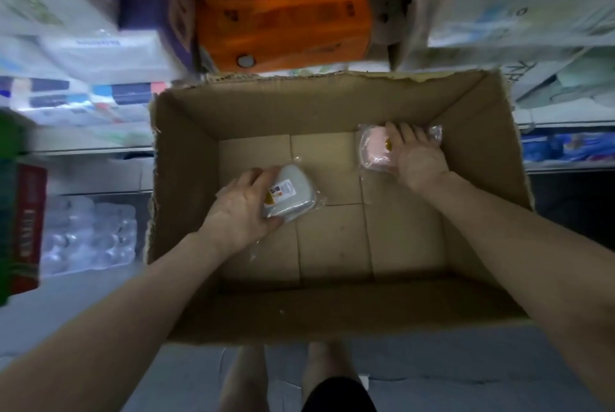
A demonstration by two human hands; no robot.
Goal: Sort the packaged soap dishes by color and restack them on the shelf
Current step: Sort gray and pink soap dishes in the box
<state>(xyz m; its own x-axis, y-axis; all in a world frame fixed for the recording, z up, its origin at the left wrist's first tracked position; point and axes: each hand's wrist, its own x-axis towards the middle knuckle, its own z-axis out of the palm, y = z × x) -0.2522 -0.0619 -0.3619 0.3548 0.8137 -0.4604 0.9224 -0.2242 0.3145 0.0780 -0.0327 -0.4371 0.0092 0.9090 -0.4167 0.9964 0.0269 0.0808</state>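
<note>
Head view: L hand [244, 208] fingers round grey soap dish [289, 195], R hand [417, 158] fingers curled on pink soap dish [374, 150], both inside cardboard box [186, 152].

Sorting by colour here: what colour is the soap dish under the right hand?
Pink, in clear wrap: the soap dish under the right hand, seen in the head view.

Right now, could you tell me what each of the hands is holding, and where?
Left hand grips the grey soap dish at its left end; right hand holds the pink soap dish across its right side.
</note>
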